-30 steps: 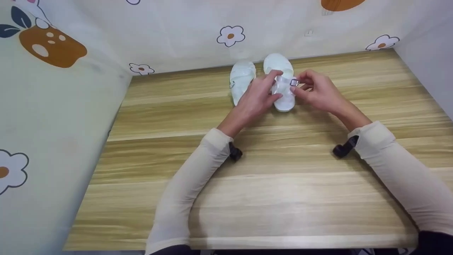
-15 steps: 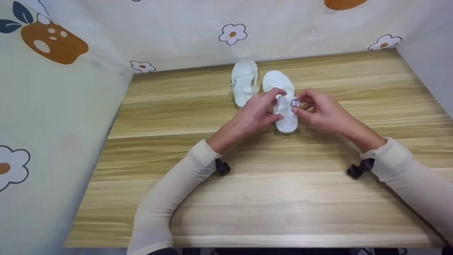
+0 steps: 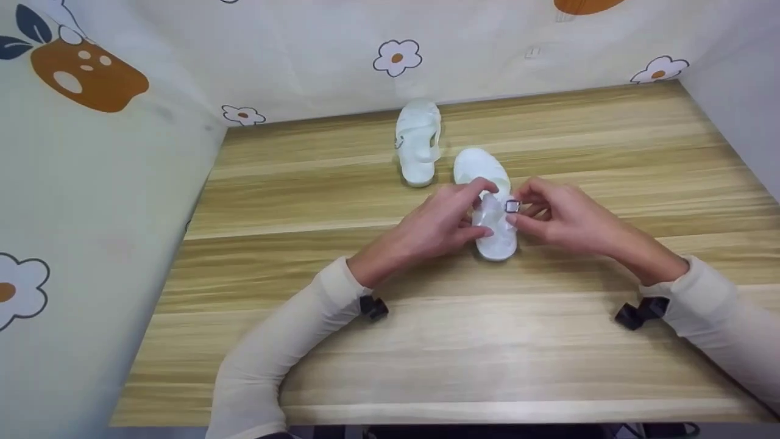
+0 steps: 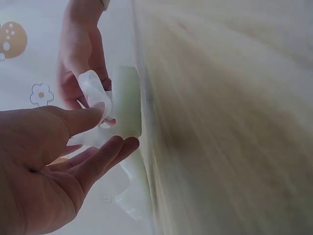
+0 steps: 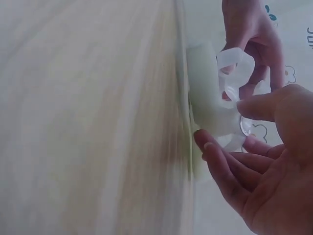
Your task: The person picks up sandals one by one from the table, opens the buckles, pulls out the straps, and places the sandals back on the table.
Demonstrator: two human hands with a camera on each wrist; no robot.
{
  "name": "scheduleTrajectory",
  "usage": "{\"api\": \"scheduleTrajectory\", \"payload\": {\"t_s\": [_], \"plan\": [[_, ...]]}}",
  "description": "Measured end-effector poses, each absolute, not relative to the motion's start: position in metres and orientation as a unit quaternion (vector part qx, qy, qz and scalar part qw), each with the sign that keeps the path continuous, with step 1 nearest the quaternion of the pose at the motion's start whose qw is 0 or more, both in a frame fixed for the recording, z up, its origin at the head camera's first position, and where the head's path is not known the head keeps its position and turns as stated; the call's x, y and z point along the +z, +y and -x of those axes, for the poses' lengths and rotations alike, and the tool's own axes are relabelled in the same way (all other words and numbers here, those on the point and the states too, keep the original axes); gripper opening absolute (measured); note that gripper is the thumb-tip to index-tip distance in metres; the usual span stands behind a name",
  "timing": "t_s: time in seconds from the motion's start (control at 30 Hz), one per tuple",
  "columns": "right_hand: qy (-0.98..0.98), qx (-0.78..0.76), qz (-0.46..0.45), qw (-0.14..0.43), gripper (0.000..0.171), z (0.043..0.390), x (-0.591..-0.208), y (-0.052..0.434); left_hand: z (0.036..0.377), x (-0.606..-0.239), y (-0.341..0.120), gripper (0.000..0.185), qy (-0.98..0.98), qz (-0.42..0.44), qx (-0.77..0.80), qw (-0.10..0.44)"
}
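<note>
Both hands close in on a pale sandal's straps

The pale sandal [image 3: 499, 236] lies between the two hands, lengthwise, its broad rounded end farther from the person. It seems to rest on its sole, though the low wrist views make full contact with the counter [image 3: 426, 347] hard to confirm. A small square buckle [image 3: 512, 206] sits at its right edge, and a translucent strap [image 4: 91, 84] bends upward above the sole.

The step looks like two-handed work around these straps. Doing it well calls for an even hold: light thumbs, so the soft material does not fold, and fingers low on the sides, so the sole stays level and does not twist.

The left hand [image 3: 442, 219] grips the sandal's left side, thumb on the strap and fingers low along the sole. The right hand [image 3: 567, 219] pinches the opposite side beside the buckle. The hands face each other across the sandal, not touching.

Farther off, beyond the left hand and apart from it, a matching sandal [image 3: 418, 149] lies near the flower-printed wall [image 3: 317, 58].
</note>
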State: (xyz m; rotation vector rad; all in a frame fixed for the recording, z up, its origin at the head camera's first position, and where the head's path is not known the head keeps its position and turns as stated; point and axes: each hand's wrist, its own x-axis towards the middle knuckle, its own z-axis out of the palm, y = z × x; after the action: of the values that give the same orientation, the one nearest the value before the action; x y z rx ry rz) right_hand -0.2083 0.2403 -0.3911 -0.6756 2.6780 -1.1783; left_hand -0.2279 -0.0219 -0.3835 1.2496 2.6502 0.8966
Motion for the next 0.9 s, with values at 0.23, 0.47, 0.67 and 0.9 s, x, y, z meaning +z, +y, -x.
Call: {"api": "scheduleTrajectory", "payload": {"t_s": [0.23,0.47,0.67,0.9], "plan": [[0.907,-0.342,0.229,0.087,0.032,0.21,-0.387,0.238,0.227,-0.385,-0.024,0.052,0.885,-0.396,0.242,0.032],[0.913,-0.316,0.228,0.121,0.03,0.218,-0.38,0.24,0.228,-0.373,-0.011,0.039,0.896,-0.417,0.152,-0.013],[0.908,-0.325,0.209,0.163,0.031,0.23,-0.38,0.242,0.231,-0.372,0.004,0.029,0.893,-0.424,0.15,-0.006],[0.86,-0.392,0.238,0.224,0.032,0.242,-0.387,0.249,0.236,-0.38,0.007,0.03,0.897,-0.414,0.155,0.002]]}}
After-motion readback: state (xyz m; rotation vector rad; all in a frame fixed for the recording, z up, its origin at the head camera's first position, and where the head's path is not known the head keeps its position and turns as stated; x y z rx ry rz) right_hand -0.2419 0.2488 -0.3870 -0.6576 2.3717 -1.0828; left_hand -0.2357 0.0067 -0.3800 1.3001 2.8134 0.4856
